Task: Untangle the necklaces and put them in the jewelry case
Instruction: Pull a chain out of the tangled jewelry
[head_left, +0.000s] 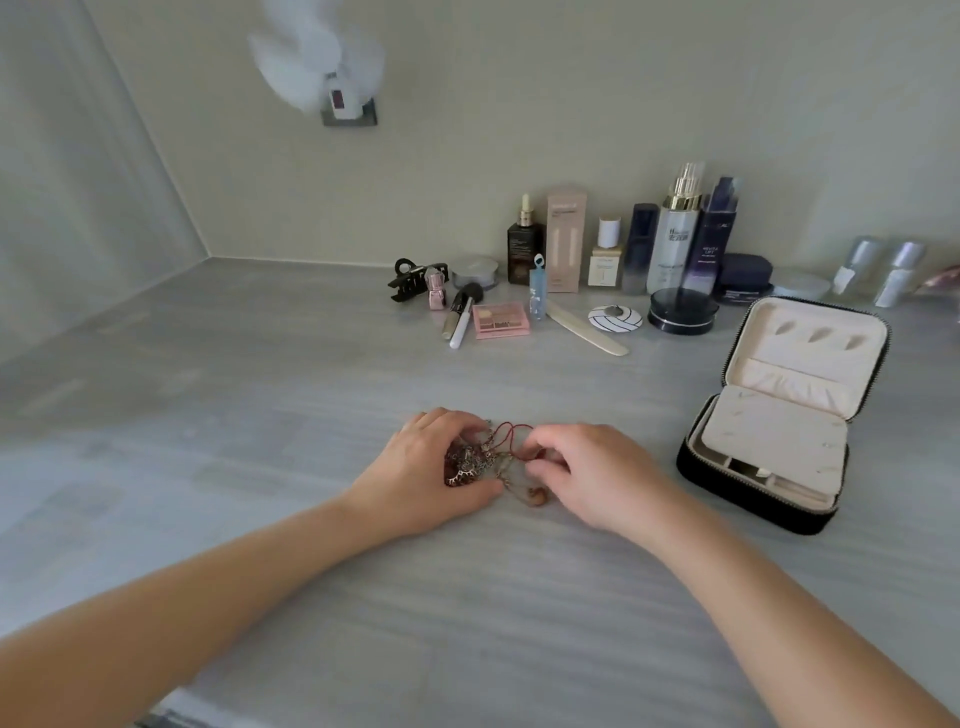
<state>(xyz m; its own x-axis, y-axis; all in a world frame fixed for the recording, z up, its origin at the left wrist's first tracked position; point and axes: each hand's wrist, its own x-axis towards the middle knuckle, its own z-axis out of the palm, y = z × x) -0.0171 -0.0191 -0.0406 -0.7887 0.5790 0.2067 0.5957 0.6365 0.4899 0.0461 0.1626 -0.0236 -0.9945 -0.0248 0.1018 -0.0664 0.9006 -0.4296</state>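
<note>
- Head view, centre of frame: left hand (431, 473) is half-closed, with fingers arched over and thumb tucked under, holding the necklaces (475, 462) down on the table (260, 415).
- Right hand (589, 473) is just right of the tangle, fingers curled tight. Thumb and forefinger pinch a red cord (511, 430) that loops up out of the pile.
- The necklaces are a knotted clump between both hands: fine silvery chain, a brownish patterned pendant near the left thumb, thin red cord, and a small amber-coloured piece at the lower edge.
- Jewelry case (748, 501) is at right of frame, well apart from the hands. It is a rounded rectangle, unzipped, lid standing open. Black fuzzy shell, zip teeth along the rim, cream padded lining with pockets and a flat insert.
- The table is matte grey with a streaked wood grain.
- Upper right of frame: a row of bottles and jars, a black claw clip (413, 280), a pink palette (501, 319) and a pale nail file (587, 330).
</note>
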